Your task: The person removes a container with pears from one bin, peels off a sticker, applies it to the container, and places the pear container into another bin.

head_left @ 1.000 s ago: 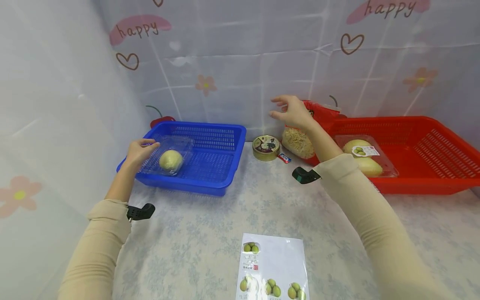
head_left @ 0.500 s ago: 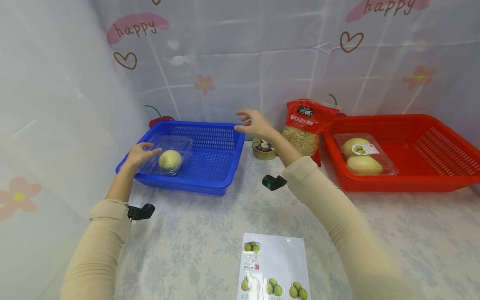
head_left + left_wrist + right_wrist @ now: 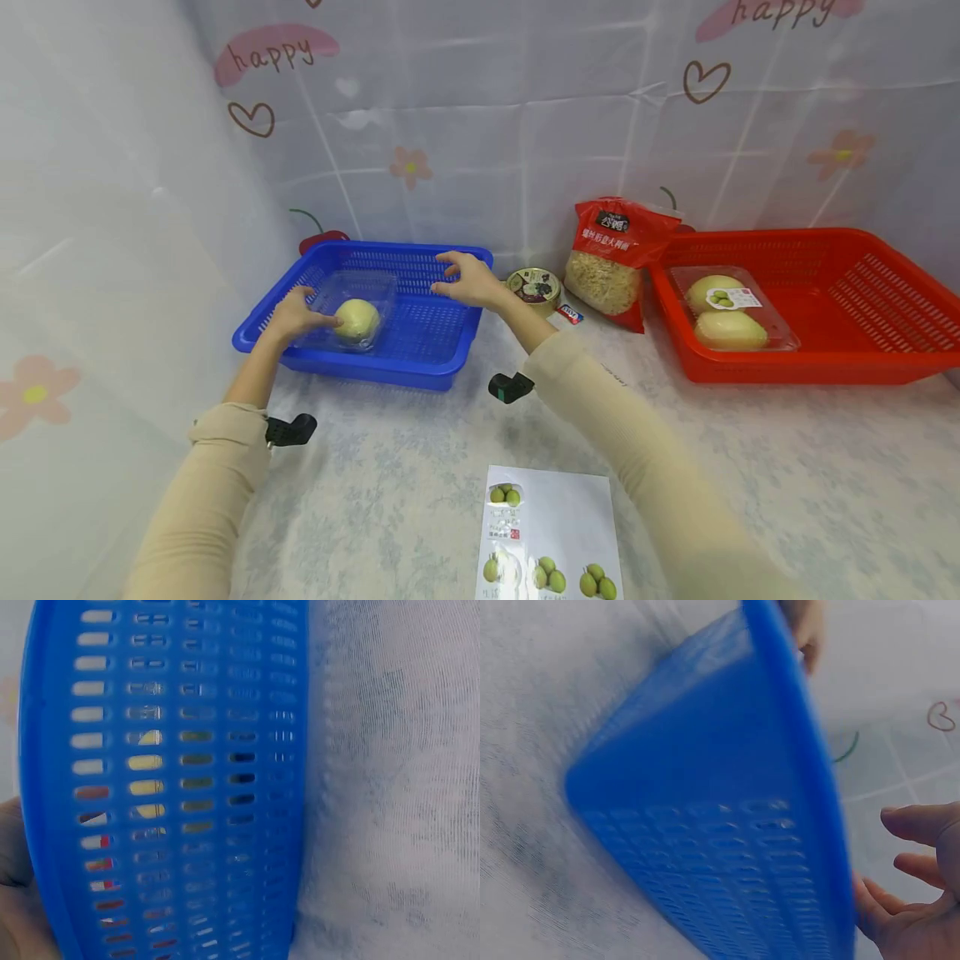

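Note:
A clear plastic box (image 3: 382, 293) with a pale yellow-green round fruit (image 3: 357, 320) inside lies in the left part of the blue basket (image 3: 442, 368). My left hand (image 3: 295, 317) is over that basket's left side, its thumb stretched toward the fruit and its fingers spread along the box's left side. Over the basket's right rim hovers my right hand (image 3: 472, 282), fingers apart and thumb spread, with nothing in it. In the right wrist view the right hand (image 3: 922, 892) is beside the blue rim. From the left wrist, the slotted basket wall (image 3: 165, 862) hides most of the hand.
A round tin (image 3: 534, 287), a small wrapped snack (image 3: 570, 314) and a red bag of pasta (image 3: 609, 267) stand between the baskets. The red basket (image 3: 847, 367) at right holds a labelled pack of pale fruits (image 3: 729, 329). A sheet of fruit stickers (image 3: 562, 517) lies in front.
My right hand has moved left and down from in front of the pasta bag to the blue basket's right rim. The left hand has shifted slightly right, and the boxed fruit has shifted right too.

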`<state>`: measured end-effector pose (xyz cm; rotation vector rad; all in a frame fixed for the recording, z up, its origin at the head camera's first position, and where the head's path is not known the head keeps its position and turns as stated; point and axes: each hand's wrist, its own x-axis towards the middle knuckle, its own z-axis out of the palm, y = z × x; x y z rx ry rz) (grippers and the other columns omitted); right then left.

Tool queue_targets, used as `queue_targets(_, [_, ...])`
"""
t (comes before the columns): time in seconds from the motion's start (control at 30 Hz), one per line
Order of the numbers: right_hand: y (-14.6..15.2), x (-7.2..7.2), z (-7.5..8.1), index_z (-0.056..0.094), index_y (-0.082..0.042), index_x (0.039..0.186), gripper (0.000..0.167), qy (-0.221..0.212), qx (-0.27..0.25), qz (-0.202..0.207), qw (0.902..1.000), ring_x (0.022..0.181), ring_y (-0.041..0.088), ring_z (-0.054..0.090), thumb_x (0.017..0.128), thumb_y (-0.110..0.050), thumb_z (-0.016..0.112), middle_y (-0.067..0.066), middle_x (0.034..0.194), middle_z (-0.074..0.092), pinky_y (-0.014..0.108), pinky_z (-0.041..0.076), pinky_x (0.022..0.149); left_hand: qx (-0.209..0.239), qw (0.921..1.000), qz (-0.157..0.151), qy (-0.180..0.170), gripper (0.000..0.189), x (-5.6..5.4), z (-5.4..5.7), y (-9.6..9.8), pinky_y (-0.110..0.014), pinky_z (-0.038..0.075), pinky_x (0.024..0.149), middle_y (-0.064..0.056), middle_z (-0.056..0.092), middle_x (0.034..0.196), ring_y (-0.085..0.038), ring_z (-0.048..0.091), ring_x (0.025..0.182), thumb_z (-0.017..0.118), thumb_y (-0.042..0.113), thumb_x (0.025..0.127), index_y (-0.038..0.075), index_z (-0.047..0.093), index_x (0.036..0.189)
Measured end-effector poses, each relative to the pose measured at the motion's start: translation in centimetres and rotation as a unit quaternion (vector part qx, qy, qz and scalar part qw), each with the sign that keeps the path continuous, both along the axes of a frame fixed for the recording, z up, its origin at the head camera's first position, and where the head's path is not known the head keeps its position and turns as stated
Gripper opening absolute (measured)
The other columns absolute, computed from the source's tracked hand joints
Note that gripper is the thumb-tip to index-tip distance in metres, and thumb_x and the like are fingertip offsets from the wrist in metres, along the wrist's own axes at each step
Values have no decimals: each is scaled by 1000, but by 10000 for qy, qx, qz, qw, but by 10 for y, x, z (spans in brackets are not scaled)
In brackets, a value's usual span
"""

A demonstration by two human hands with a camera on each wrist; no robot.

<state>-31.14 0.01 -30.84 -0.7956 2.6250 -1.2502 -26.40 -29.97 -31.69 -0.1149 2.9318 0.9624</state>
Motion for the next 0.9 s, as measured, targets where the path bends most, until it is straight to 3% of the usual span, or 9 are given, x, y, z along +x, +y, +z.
queue_targets(0.13, [-12,3,-8,36,-5,144,62,27,451,78,9989,126,29,46,91,-24,62,18,139,45,42,43,99,-6,9997,-249,-85,94,0,0,10,-58,35,100,-40,31,136,-50,37,122,72,20,81,-14,10,143])
queue_targets(0.37, [-21,5,-9,37,1,142,63,19,689,235,9973,123,30,49,89,-23,63,16,144,41,38,41,102,2,9970,-636,-438,97,-2,1,26,-60,35,99,-36,15,147,-53,24,130,73,23,80,-10,8,145])
queue_targets(0.47, [-27,6,-10,34,2,143,65,-359,612,293,9970,110,28,60,89,-22,63,17,146,38,35,46,97,84,9950,-658,-752,98,-1,1,32,-59,43,92,-35,13,148,-52,27,129,72,25,81,-7,7,146])
queue_targets(0.57, [-37,10,-11,28,3,145,68,-958,464,333,9938,91,32,67,90,-18,63,19,149,31,37,53,83,157,9910,-674,-1144,98,-1,2,36,-59,44,91,-33,11,149,-52,27,129,71,29,82,-5,6,147])
queue_targets(0.67, [-48,15,-14,24,3,146,71,-1337,585,399,9885,88,34,67,90,-16,63,20,149,29,37,56,74,181,9880,-708,-1362,98,-1,3,40,-58,44,92,-32,11,149,-51,29,128,71,32,83,-3,6,148])
queue_targets(0.77, [-57,20,-18,26,5,144,69,-1275,907,545,9862,85,31,67,90,-17,63,22,141,39,34,57,70,219,9882,-714,-1338,98,0,2,42,-57,45,91,-32,12,149,-50,33,126,71,31,83,-3,6,148])
queue_targets(0.9, [-65,24,-24,40,8,130,56,-950,1083,399,9888,70,23,63,88,-18,66,21,115,56,29,56,65,220,9917,-840,-948,98,1,0,46,-56,46,89,-35,18,147,-51,37,123,73,27,81,-6,9,147])
